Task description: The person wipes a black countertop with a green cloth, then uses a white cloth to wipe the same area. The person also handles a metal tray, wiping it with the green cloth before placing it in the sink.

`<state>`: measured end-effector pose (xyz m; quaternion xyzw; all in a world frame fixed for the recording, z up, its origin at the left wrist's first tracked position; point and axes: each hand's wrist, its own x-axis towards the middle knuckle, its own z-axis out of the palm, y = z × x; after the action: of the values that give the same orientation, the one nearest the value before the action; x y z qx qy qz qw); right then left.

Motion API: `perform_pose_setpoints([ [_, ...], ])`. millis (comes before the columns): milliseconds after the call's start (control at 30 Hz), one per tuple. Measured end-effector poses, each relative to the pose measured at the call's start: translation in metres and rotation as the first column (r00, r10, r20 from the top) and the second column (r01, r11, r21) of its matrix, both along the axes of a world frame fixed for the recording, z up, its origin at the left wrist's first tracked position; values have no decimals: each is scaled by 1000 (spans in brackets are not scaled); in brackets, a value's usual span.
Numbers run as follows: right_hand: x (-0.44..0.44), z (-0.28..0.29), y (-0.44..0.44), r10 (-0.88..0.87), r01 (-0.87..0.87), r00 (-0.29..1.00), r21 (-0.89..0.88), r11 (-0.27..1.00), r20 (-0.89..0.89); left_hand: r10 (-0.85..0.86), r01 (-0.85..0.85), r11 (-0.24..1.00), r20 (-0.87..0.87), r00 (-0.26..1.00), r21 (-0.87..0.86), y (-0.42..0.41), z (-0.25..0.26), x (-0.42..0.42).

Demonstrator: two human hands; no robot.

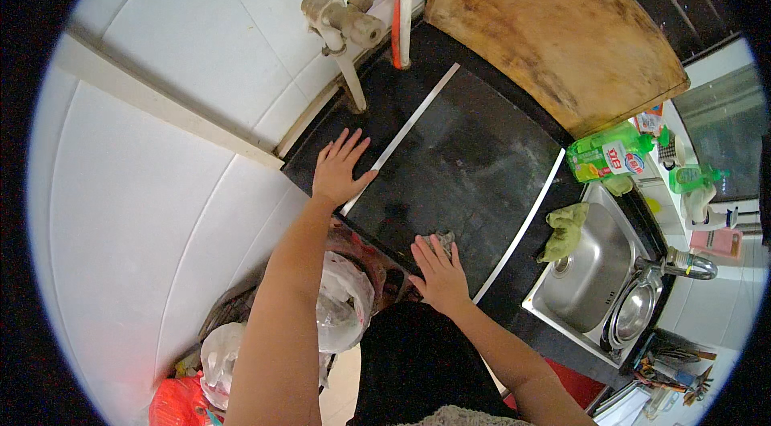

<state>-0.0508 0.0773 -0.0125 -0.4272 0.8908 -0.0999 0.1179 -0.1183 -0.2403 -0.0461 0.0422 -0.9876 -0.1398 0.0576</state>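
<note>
My left hand (341, 170) lies flat with fingers spread on the black countertop (385, 86), its thumb reaching the white strip (415, 114). Under the fingertips of my right hand (441, 274) is a crumpled grey cloth or scrubber (443, 240), mostly covered by the fingers. It presses on the near part of a dark panel (458, 167) that sits between two white strips. Pale, cloudy smears show on the panel's right half.
A large wooden board (548, 22) leans behind the panel. Pipes (355, 80) rise at the back left. On the right are a green detergent bottle (608, 155), a steel sink (587, 281) and a green cloth (565, 230) over its edge. Bagged bins (343, 305) stand below.
</note>
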Motion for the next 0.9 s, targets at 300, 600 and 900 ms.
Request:
perform_pose_setpoints([
  [300,1,-9,-57,82,-75,995,-120,990,49,14,-12,999,28,1000,-43,27,-3,46],
  [600,-2,-11,-52,83,-80,995,-53,995,56,15,-15,1000,-36,999,-1,25,-4,47],
  [900,-96,-14,24,-362,364,929,10,932,-82,2,-1,1000,-51,999,13,29,-3,42],
])
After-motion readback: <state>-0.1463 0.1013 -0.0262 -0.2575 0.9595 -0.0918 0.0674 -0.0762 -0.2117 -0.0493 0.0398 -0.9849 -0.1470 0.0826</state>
